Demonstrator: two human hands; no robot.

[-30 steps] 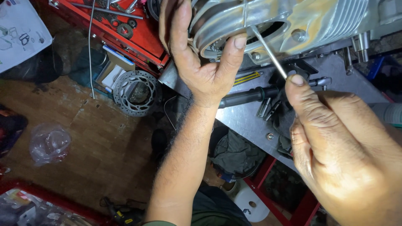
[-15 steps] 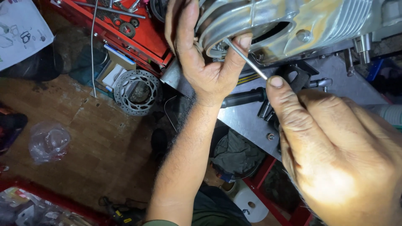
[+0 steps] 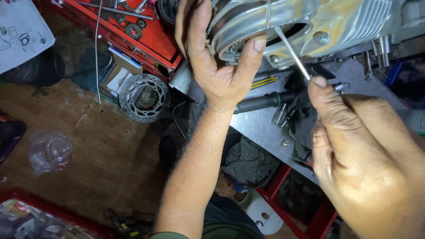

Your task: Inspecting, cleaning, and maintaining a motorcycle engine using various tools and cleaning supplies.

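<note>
- Compared with half a second before, the thin metal rod (image 3: pixel 293 54) had tilted back toward the right, and the right hand (image 3: pixel 367 163) had drawn lower and nearer, baring more of the desk (image 3: pixel 265 128).
- Far left, a brake disc (image 3: pixel 144 97) lay flat on the wooden floor (image 3: pixel 88 155) below a red tool tray (image 3: pixel 150 40), apparently set aside out of the working space.
- The left hand (image 3: pixel 217 66) clasped the round rim of the silver engine casing (image 3: pixel 310 22), thumb over its near edge, seemingly to steady it; its grip was clenched on that rim.
- The casing sat at the far edge of the desk.
- The right hand's grip pinched the rod's near end between thumb and fingers, its tip reaching the casing's opening.
- Loose bolts (image 3: pixel 283 114) lay just beside a dark handle (image 3: pixel 261 102).
</note>
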